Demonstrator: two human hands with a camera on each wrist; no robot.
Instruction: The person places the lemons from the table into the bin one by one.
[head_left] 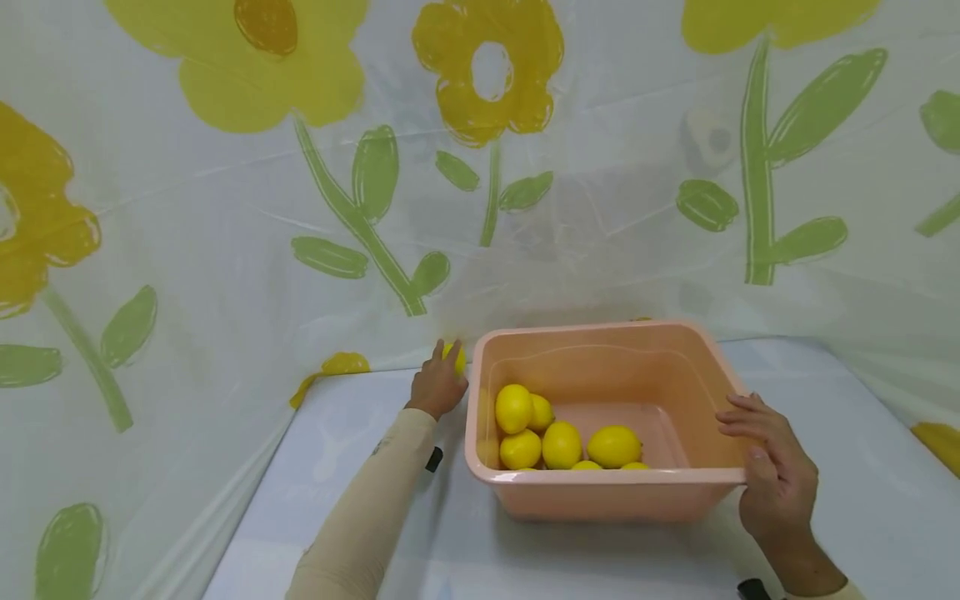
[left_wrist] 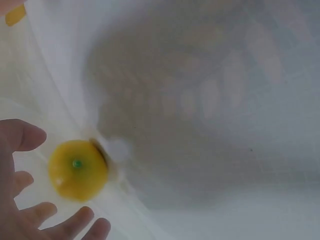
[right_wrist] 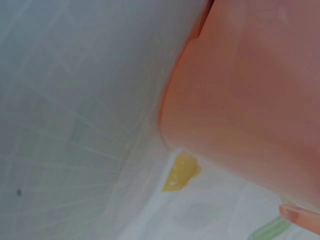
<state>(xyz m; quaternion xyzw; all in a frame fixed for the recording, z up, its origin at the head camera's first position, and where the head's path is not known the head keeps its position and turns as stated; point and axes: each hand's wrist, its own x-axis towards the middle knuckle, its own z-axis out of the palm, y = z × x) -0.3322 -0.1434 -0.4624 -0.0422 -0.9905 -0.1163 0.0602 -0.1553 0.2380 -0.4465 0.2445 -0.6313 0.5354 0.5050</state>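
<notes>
A pink plastic basin point(head_left: 611, 500) stands on the table with several lemons point(head_left: 614, 447) inside, mostly toward its left and front. Outside it, just past the back left corner, a single lemon point(left_wrist: 78, 170) lies where the table meets the hanging cloth. My left hand point(head_left: 439, 385) reaches to that lemon. Its fingers point(left_wrist: 70, 223) are spread around the fruit, with gaps between them and the lemon in the left wrist view. At the basin's right side, my right hand point(head_left: 780, 471) grips the rim, fingers over the edge. The right wrist view shows the basin's outer wall point(right_wrist: 245, 105).
A white cloth point(head_left: 600, 217) printed with yellow flowers and green leaves hangs behind and beside the table. The white table top point(head_left: 322, 492) extends on both sides of the basin. The basin's front wall hides part of the nearest lemons.
</notes>
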